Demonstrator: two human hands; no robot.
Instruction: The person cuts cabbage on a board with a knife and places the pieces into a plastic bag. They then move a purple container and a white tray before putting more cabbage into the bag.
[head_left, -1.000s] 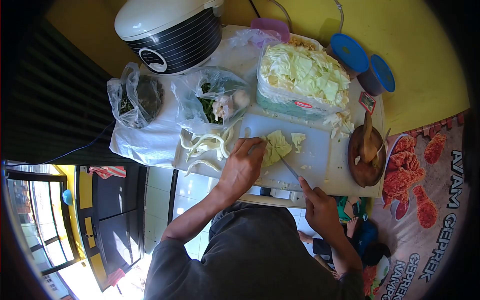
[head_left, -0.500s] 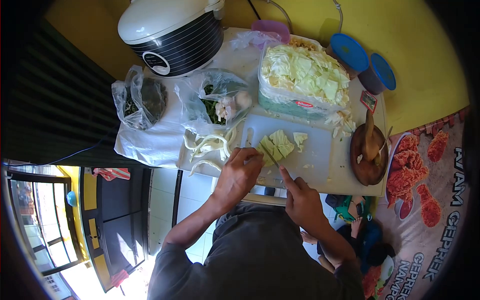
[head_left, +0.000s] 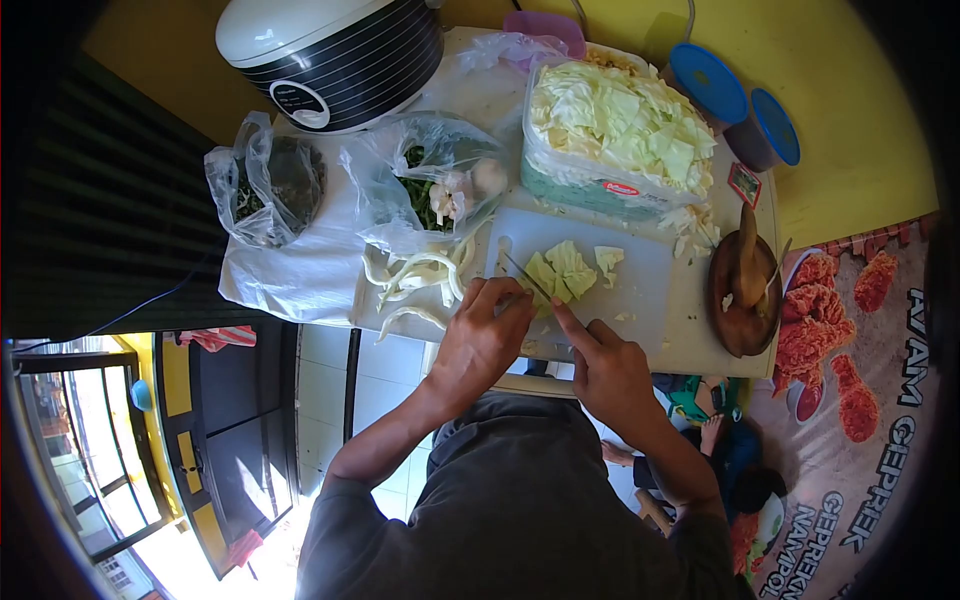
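One knife (head_left: pixel 526 275); "AYAM GEPREK" banner (head_left: pixel 820 380)

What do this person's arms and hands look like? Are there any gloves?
Both the left hand and the right hand are bare: no gloves, and no rings or watch that I can see. The dark grey shirt has sleeves that leave the forearms uncovered.

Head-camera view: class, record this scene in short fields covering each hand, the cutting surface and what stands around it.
Right hand: holds the thin metal knife, index finger extended
Left hand: fingers bent near the blade; contact with food unclear
Cutting surface: white rectangular board bearing pale-green cabbage pieces
Beyond board: clear rectangular plastic tub heaped with chopped cabbage
Right of board: round brown wooden bowl holding a wooden pestle
Far left: black-bodied, white-lidded rice cooker
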